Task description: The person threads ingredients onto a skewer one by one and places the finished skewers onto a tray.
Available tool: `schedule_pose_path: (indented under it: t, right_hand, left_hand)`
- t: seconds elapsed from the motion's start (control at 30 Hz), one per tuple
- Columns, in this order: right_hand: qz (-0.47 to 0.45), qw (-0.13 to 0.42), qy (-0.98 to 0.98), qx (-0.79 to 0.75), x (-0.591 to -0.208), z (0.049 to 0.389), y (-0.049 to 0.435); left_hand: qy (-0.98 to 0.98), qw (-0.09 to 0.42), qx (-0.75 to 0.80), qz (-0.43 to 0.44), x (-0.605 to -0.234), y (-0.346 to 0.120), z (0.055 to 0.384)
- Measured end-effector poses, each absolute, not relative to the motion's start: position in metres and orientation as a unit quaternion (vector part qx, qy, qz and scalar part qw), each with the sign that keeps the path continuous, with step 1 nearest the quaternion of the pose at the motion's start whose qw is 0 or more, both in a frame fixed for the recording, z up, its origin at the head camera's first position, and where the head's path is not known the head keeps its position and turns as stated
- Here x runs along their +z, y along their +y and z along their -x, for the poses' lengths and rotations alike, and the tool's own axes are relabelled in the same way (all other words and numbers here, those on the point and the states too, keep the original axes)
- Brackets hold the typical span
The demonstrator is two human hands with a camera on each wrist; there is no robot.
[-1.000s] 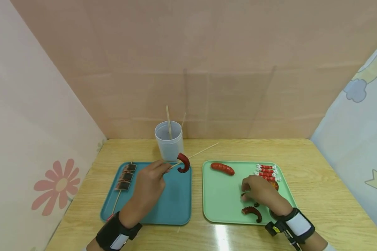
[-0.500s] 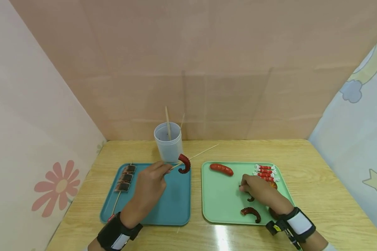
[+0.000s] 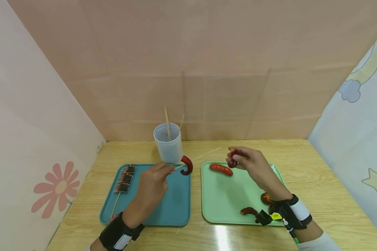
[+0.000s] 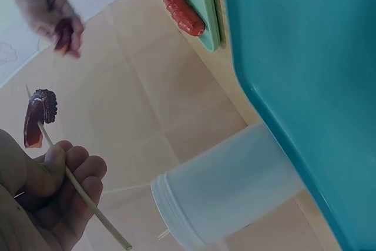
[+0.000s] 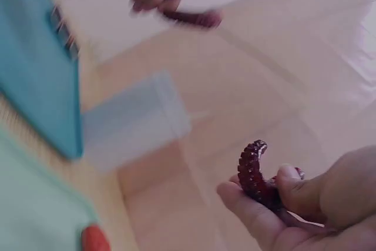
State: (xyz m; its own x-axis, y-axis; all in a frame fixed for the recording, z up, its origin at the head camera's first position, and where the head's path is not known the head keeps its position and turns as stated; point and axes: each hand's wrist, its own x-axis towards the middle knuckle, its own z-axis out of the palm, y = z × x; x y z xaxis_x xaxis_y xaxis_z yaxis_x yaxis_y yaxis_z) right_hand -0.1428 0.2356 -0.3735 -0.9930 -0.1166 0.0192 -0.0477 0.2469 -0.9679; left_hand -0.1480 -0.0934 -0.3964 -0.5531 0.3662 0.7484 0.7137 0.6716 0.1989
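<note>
Above the blue tray [image 3: 172, 205], my left hand [image 3: 152, 186] grips a bamboo skewer [image 4: 88, 198] between thumb and curled fingers. A dark red curled octopus tentacle [image 3: 187, 165] is threaded on that skewer, just beyond the fingertips. Over the far part of the green tray [image 3: 220, 205], my right hand [image 3: 252, 165] pinches a second tentacle [image 5: 254, 174] between thumb and fingers, its suckered tip curling up in the right wrist view. The skewer's thin point lies in the gap between the two hands. Another tentacle [image 3: 249, 210] lies on the green tray, partly covered by the wrist strap's black box.
A red sausage [image 3: 221, 169] and a round brown-orange piece [image 3: 265, 198] lie on the green tray. A finished-looking skewer of dark squares [image 3: 124, 183] rests on the blue tray's left. Behind it stands a white cup [image 3: 169, 148] holding several skewers.
My right hand has picked up a tentacle from the green tray and raised it up and to the left, toward the skewer's point. My left hand has shifted only slightly.
</note>
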Motion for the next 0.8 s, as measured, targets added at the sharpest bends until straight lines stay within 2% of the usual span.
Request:
schedule_pose_path:
  t: [0.33, 0.8]
  right_hand:
    - [0.055, 0.028, 0.688, -0.723, -0.355, 0.137, 0.22]
    - [0.077, 0.013, 0.693, -0.716, -0.353, 0.132, 0.216]
  left_hand:
    - [-0.838, 0.352, -0.243, 0.339, -0.4, -0.09, 0.148]
    - [-0.844, 0.341, -0.237, 0.339, -0.399, -0.088, 0.144]
